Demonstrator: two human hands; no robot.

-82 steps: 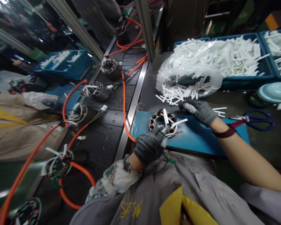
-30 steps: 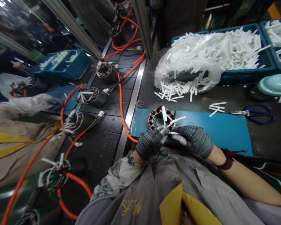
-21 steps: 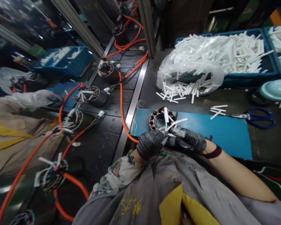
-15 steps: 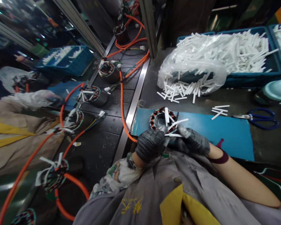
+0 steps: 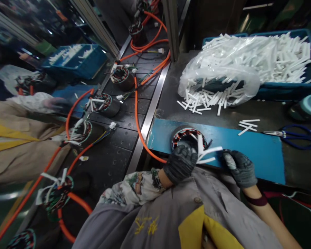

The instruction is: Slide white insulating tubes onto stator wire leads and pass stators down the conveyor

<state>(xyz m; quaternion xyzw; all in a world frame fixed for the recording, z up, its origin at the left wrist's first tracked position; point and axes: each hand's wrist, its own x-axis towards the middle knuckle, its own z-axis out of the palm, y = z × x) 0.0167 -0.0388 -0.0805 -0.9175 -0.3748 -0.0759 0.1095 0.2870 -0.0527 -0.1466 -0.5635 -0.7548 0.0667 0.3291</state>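
Observation:
A motor stator (image 5: 188, 135) with copper windings stands on a blue mat (image 5: 248, 148) just in front of me. My gloved left hand (image 5: 180, 164) is closed at its near rim, gripping white insulating sleeves (image 5: 206, 154) that fan out to the right. My gloved right hand (image 5: 239, 167) lies at the mat's front edge, a short way right of the sleeve tips. Its fingers are curled, and whatever they hold is hidden.
A plastic bag (image 5: 217, 76) spills white sleeves from a blue bin (image 5: 287, 91). A few loose sleeves (image 5: 247, 124) and blue scissors (image 5: 295, 136) lie to the right. At left, a dark conveyor (image 5: 114, 152) carries more stators (image 5: 103, 103) and orange cable (image 5: 138, 117). A co-worker's sleeve (image 5: 20, 145) reaches in.
My right hand fetched a sleeve from the pile, joined my left hand at the stator, then drew away to the right. The view has shifted left and down.

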